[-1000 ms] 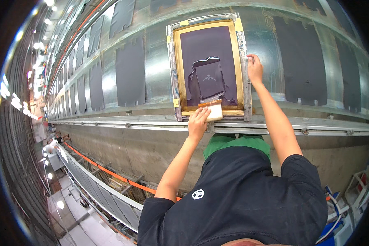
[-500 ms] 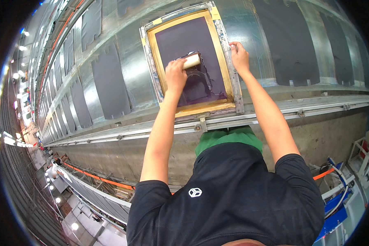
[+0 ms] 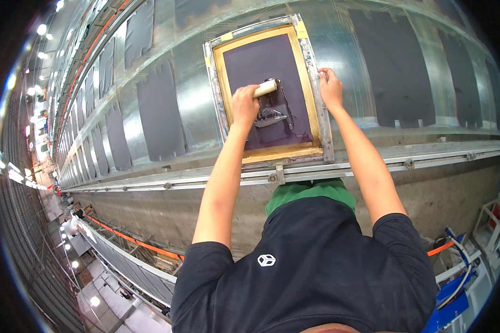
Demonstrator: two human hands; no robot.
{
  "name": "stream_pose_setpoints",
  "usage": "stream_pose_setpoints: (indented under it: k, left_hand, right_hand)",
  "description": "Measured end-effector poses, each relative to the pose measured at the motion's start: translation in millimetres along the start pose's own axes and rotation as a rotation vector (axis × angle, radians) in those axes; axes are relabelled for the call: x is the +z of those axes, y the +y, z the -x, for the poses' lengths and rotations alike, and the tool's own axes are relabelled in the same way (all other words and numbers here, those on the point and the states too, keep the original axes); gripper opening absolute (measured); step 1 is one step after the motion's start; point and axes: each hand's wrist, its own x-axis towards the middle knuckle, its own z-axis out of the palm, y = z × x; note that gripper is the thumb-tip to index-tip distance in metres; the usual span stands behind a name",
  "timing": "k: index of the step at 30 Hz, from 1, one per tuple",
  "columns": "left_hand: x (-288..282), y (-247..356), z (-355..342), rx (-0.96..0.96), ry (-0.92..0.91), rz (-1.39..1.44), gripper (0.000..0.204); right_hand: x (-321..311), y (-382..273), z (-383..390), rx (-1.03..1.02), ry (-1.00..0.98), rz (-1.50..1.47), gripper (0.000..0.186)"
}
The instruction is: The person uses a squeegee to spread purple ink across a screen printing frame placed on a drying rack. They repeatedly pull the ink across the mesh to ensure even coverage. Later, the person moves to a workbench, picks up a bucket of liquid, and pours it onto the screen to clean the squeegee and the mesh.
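My left hand [image 3: 245,104] is closed around the pale, wooden-looking handle of a squeegee [image 3: 266,87]. The squeegee is tilted over the dark mesh of a screen-printing frame [image 3: 324,130]; its lower edge is hard to make out. Wet, glossy dark ink [image 3: 273,116] lies on the mesh below and beside the handle, with a thin trail running toward the near right corner. At the frame's right side, my right hand [image 3: 331,89] has its fingers curled against the outer edge. Yellowish tape borders the mesh inside the worn metal frame.
Dark fabric-like panels [image 3: 391,69] lie in a row along the long shiny table [image 3: 194,105], on both sides of the frame. A metal rail [image 3: 216,178] with clamps runs along the table's near edge. Blue equipment [image 3: 450,302] with a pale hose stands at lower right.
The squeegee has shifted slightly away from me and left over the mesh, and the ink below it has a different shape. My right hand stays at the frame's edge. The whole view has shifted.
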Motion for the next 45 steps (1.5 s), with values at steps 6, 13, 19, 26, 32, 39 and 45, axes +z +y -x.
stream_pose_setpoints:
  k: [6, 13, 19, 26, 32, 39, 45]
  left_hand:
    - [13, 20, 53, 0.022, -0.042, -0.061, 0.039]
    - [-6, 59, 138, 0.089, -0.086, 0.000, 0.045]
    - [-41, 47, 168, 0.027, -0.038, 0.087, 0.056]
    - [-149, -123, 210, -0.061, -0.065, 0.053, 0.050]
    - [-225, -258, 257, -0.068, -0.190, -0.028, 0.061]
    - [-265, -318, 283, -0.103, -0.245, -0.083, 0.064]
    - [-284, -336, 314, -0.076, -0.252, -0.049, 0.064]
  right_hand:
    - [1, 14, -3, -0.024, 0.006, 0.001, 0.020]
    - [-1, 28, -31, -0.115, 0.013, 0.031, 0.020]
    - [13, -83, -2, -0.038, -0.017, 0.114, 0.020]
    - [196, -129, 93, -0.200, 0.029, -0.060, 0.021]
    - [342, -161, 164, -0.165, 0.041, -0.204, 0.013]
    - [388, -197, 195, -0.054, -0.014, -0.175, 0.014]
    - [410, -188, 191, -0.044, 0.035, -0.128, 0.013]
